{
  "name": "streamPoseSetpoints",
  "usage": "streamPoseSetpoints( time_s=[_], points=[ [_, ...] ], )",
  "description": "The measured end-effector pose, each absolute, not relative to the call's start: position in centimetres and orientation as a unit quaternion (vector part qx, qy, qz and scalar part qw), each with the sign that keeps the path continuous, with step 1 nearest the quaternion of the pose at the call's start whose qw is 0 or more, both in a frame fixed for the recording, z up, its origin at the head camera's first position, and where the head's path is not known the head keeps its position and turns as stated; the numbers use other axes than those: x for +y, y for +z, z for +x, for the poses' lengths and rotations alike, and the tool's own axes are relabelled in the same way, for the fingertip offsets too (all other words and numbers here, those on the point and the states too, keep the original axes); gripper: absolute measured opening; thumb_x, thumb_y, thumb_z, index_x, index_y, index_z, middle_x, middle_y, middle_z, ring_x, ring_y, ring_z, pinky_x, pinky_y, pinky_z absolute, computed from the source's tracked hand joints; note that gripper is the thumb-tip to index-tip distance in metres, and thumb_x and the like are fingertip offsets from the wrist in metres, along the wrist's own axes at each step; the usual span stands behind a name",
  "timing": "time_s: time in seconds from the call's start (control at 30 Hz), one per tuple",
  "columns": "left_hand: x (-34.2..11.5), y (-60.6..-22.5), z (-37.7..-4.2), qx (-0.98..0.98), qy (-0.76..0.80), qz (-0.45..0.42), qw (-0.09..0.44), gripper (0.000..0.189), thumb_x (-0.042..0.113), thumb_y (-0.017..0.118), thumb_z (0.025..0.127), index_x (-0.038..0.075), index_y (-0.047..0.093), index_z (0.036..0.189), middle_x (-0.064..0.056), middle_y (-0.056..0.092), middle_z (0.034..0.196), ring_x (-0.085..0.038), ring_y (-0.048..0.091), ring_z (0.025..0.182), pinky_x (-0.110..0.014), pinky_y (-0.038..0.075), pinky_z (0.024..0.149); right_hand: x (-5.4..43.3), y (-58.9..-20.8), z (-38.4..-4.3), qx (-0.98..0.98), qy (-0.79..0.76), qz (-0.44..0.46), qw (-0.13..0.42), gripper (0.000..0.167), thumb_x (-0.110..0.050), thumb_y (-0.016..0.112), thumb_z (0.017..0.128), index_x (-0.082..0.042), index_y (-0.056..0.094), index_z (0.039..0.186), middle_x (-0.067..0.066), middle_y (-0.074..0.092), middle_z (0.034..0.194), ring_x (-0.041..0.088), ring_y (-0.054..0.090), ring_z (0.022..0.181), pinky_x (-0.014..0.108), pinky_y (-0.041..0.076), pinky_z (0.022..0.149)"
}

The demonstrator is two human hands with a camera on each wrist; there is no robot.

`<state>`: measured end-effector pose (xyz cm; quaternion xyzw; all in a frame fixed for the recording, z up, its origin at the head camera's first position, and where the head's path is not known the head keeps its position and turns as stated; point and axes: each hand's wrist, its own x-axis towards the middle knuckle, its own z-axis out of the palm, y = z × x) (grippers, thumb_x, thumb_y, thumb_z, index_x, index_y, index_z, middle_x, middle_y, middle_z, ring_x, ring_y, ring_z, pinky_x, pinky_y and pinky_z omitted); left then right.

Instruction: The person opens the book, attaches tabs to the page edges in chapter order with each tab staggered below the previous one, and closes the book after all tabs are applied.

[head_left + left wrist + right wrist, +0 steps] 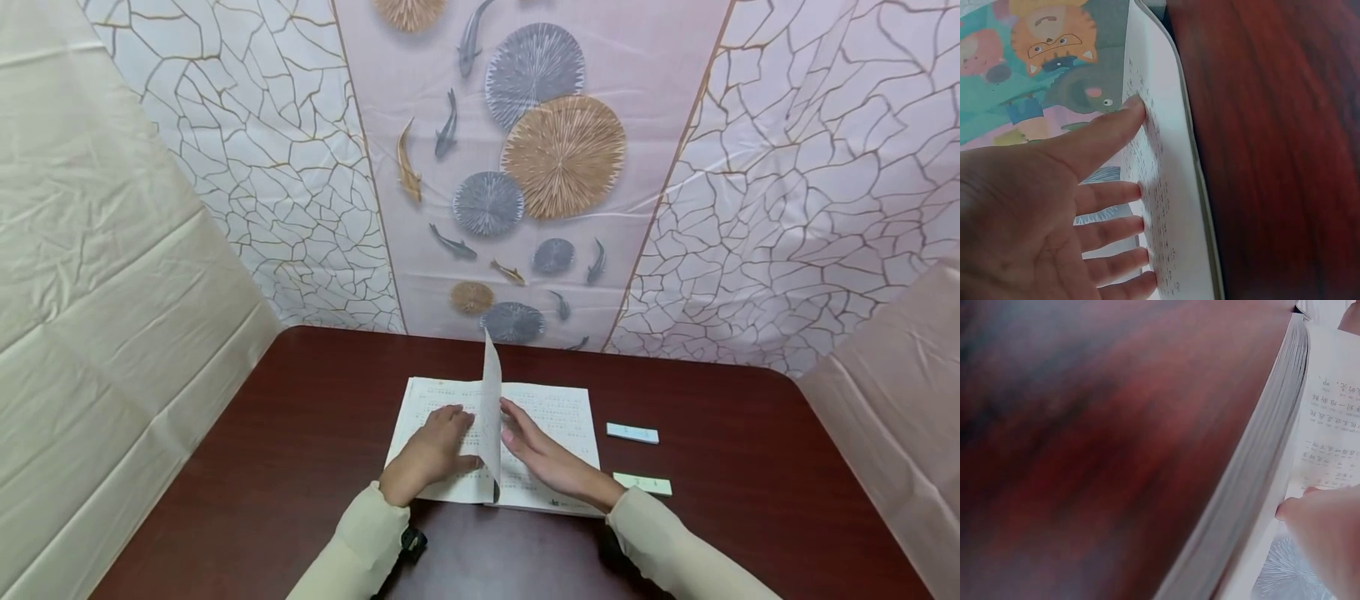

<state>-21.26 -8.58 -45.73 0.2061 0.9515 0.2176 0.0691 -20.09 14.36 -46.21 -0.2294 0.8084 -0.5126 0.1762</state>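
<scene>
An open book (pixel 564 410) with printed text lies on the table, and a single leaf (pixel 491 392) stands nearly upright at its middle. My left hand (pixel 431 450) rests over the left page with fingers spread, the thumb reaching to the foot of the leaf. In the left wrist view, its fingertips touch a text page, beside a picture page (pixel 997 94) of cartoon animals. My right hand (pixel 551 458) reaches over the right page, fingers extended alongside the raised leaf. The right wrist view shows the book's thick page edge (pixel 1254 469) and part of that hand (pixel 1329 537).
To the right of the book lie a pale blue strip (pixel 632 433) and a pale green strip (pixel 642 484) on the dark red-brown table (pixel 315 433). A patterned cloth (pixel 487 258) hangs behind the table, with plain cloth (pixel 112 292) along the left side.
</scene>
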Motion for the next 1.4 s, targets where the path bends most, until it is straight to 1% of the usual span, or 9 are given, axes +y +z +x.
streamPoseSetpoints(
  time_s=[0.27, 0.43, 0.53, 0.67, 0.73, 0.83, 0.97, 1.2, 1.4],
  points=[
    [-10.3, -46.3, -22.5, 0.934, 0.265, 0.223, 0.083, 0.056, 0.031, 0.078, 0.096, 0.003, 0.063, 0.142, -0.024, 0.052, 0.153, -0.045, 0.048, 0.142, -0.065, 0.042, 0.110, 14.1, -46.5, -20.6, 0.824, -0.483, -0.232, 0.183, 0.069, -0.042, 0.036, 0.115, -0.015, 0.006, 0.171, 0.012, 0.012, 0.176, 0.035, 0.012, 0.162, 0.061, 0.018, 0.126],
    [-12.1, -46.3, -23.2, 0.873, 0.450, 0.168, 0.081, 0.032, 0.023, 0.063, 0.108, 0.005, 0.072, 0.133, -0.019, 0.065, 0.142, -0.038, 0.058, 0.136, -0.055, 0.047, 0.111, 13.9, -46.8, -20.5, 0.831, -0.455, -0.254, 0.192, 0.069, -0.044, 0.034, 0.115, -0.014, 0.007, 0.171, 0.015, 0.010, 0.176, 0.036, 0.008, 0.162, 0.064, 0.016, 0.125],
    [-12.9, -46.0, -23.2, 0.843, 0.523, 0.112, 0.060, 0.034, 0.024, 0.052, 0.113, -0.001, 0.073, 0.121, -0.021, 0.072, 0.125, -0.032, 0.070, 0.114, -0.045, 0.057, 0.094, 14.0, -46.9, -20.3, 0.839, -0.435, -0.258, 0.201, 0.070, -0.047, 0.034, 0.115, -0.015, 0.008, 0.171, 0.013, 0.008, 0.176, 0.036, 0.001, 0.163, 0.065, 0.010, 0.126],
    [-13.5, -45.0, -23.1, 0.808, 0.585, 0.037, 0.060, 0.055, 0.043, 0.047, 0.113, -0.007, 0.072, 0.111, -0.018, 0.075, 0.101, -0.023, 0.072, 0.085, -0.035, 0.058, 0.070, 14.1, -46.8, -20.0, 0.845, -0.416, -0.258, 0.213, 0.073, -0.054, 0.032, 0.113, -0.018, 0.008, 0.171, 0.008, 0.004, 0.178, 0.035, -0.008, 0.163, 0.067, 0.001, 0.125],
    [-13.9, -44.5, -23.0, 0.807, 0.587, 0.013, 0.064, 0.058, 0.052, 0.052, 0.110, -0.002, 0.074, 0.108, -0.007, 0.072, 0.085, -0.017, 0.069, 0.073, -0.033, 0.056, 0.061, 14.1, -46.7, -19.9, 0.847, -0.409, -0.265, 0.212, 0.074, -0.055, 0.032, 0.113, -0.016, 0.009, 0.171, 0.009, 0.004, 0.178, 0.037, -0.009, 0.162, 0.068, 0.000, 0.124],
    [-14.6, -44.1, -23.0, 0.825, 0.560, 0.011, 0.071, 0.049, 0.046, 0.064, 0.105, 0.006, 0.063, 0.078, 0.004, 0.050, 0.061, -0.009, 0.048, 0.054, -0.026, 0.042, 0.050, 14.0, -46.8, -19.9, 0.850, -0.399, -0.275, 0.205, 0.075, -0.056, 0.033, 0.113, -0.013, 0.013, 0.171, 0.012, 0.006, 0.177, 0.040, -0.008, 0.162, 0.069, -0.001, 0.124],
    [-15.7, -44.0, -23.1, 0.860, 0.506, 0.016, 0.065, 0.050, 0.030, 0.078, 0.097, 0.015, 0.046, 0.063, 0.008, 0.032, 0.056, -0.009, 0.027, 0.052, -0.026, 0.026, 0.050, 13.9, -46.9, -19.9, 0.855, -0.382, -0.281, 0.208, 0.078, -0.060, 0.034, 0.111, -0.015, 0.014, 0.171, 0.009, 0.004, 0.178, 0.039, -0.009, 0.162, 0.069, -0.002, 0.124],
    [-16.7, -44.6, -23.3, 0.904, 0.422, -0.009, 0.074, 0.054, 0.036, 0.081, 0.094, 0.018, 0.044, 0.059, 0.006, 0.026, 0.059, -0.011, 0.025, 0.057, -0.029, 0.026, 0.053, 14.0, -46.7, -20.0, 0.867, -0.355, -0.297, 0.188, 0.076, -0.055, 0.043, 0.111, -0.012, 0.022, 0.169, 0.011, 0.011, 0.177, 0.040, -0.004, 0.162, 0.066, 0.004, 0.126],
    [-16.9, -45.7, -23.2, 0.921, 0.382, -0.025, 0.072, 0.047, 0.038, 0.082, 0.093, 0.016, 0.055, 0.061, 0.006, 0.031, 0.057, -0.012, 0.031, 0.056, -0.029, 0.028, 0.053, 13.8, -46.8, -20.1, 0.875, -0.319, -0.321, 0.171, 0.071, -0.053, 0.046, 0.111, -0.009, 0.033, 0.164, 0.014, 0.019, 0.174, 0.043, 0.002, 0.162, 0.066, 0.012, 0.125]
  ],
)
